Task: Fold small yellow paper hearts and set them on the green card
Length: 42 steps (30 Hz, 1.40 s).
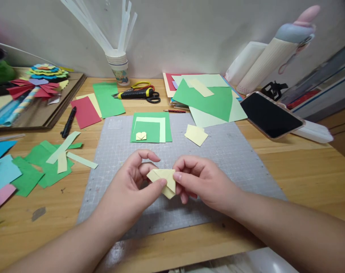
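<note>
A small folded piece of pale yellow paper (167, 182) is held up over the grey cutting mat (127, 212). My left hand (135, 180) pinches its left part, the thumb lying across the front. At its right edge, my right hand (202, 180) grips it between thumb and fingers. Creases and a folded flap show on its front. Beyond my hands lie layered green and pale green squares (151, 116), topped by a little folded yellow heart shape (141, 135). Right of these rest loose pale yellow paper pieces (196, 135).
Green scraps (51, 167) and a black pen (68, 122) lie to the left. A utility knife (135, 93), scissors (153, 98) and paper cups (119, 70) stand or lie at the back. On the right are stacked papers (206, 100), a phone (272, 113) and a bottle (275, 57).
</note>
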### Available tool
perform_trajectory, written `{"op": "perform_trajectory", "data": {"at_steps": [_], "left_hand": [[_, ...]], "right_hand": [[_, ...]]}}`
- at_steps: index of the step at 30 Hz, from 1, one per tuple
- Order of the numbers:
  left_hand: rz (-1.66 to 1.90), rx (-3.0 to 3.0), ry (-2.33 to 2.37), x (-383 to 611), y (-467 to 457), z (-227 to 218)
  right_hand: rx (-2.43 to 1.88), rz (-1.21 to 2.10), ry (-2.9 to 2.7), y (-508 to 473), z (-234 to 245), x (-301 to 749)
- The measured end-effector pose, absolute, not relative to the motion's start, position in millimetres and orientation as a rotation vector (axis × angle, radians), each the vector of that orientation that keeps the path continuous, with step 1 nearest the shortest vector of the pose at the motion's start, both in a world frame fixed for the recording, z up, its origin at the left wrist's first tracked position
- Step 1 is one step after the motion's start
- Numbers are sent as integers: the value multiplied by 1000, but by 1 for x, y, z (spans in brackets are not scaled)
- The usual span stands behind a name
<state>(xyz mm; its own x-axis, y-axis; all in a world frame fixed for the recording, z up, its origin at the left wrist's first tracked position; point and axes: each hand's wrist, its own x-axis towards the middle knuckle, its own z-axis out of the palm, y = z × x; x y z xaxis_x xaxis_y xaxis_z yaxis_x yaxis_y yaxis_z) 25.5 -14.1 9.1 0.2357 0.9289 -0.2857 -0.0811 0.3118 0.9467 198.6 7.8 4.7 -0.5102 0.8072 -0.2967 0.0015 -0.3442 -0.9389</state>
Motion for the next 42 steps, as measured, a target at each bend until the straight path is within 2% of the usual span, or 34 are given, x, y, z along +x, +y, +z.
{"op": "perform_trajectory", "data": {"at_steps": [7, 16, 34, 42], "left_hand": [[625, 1093, 1208, 28, -13, 12], [697, 1031, 1189, 26, -11, 11], [665, 1029, 1239, 27, -11, 9], [683, 911, 1185, 24, -9, 10]], "right_hand": [[-1088, 1879, -1385, 6, 1, 199], [-1075, 1950, -1415, 10, -2, 201], [-1204, 1752, -1519, 6, 0, 201], [-1034, 2049, -1296, 11, 1, 203]]}}
